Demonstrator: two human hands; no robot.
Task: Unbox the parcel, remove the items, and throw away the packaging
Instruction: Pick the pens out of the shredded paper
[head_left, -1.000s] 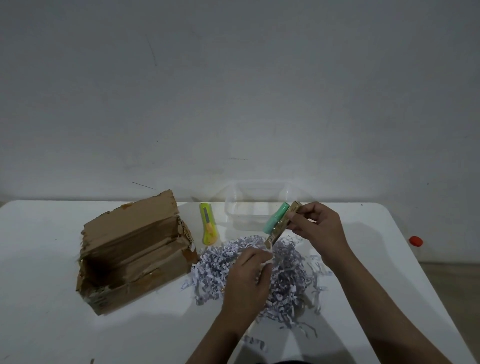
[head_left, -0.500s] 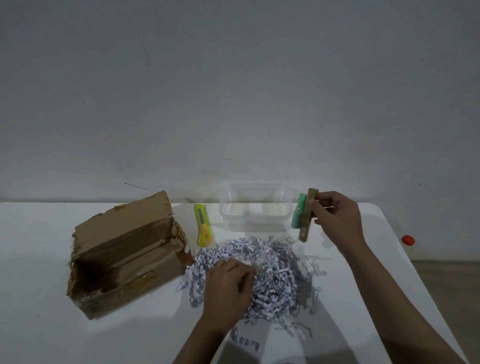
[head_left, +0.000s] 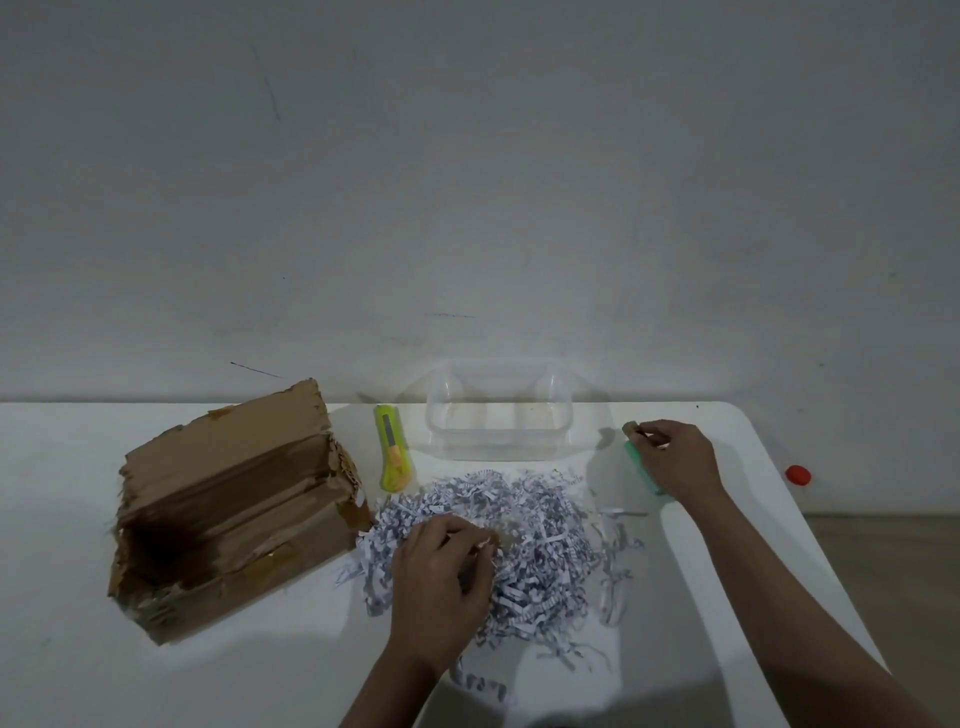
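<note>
An opened, torn cardboard box (head_left: 228, 509) lies on its side at the left of the white table (head_left: 62, 649), its mouth facing me. A heap of shredded paper (head_left: 540, 525) fills the table's middle. My left hand (head_left: 441, 582) rests on the heap with fingers curled into the shreds. My right hand (head_left: 675, 460) is down at the table's far right, gripping a green item with a brown stick (head_left: 638, 449); most of that item is hidden under the hand.
A clear plastic container (head_left: 498, 415) stands at the back by the wall. A yellow-green utility knife (head_left: 392, 448) lies between it and the box. The table's right edge runs close to my right arm; a small red object (head_left: 798, 474) lies beyond it on the floor.
My right hand carried the green item and stick from above the heap out to the right and down to the table. My left hand sank into the shredded paper.
</note>
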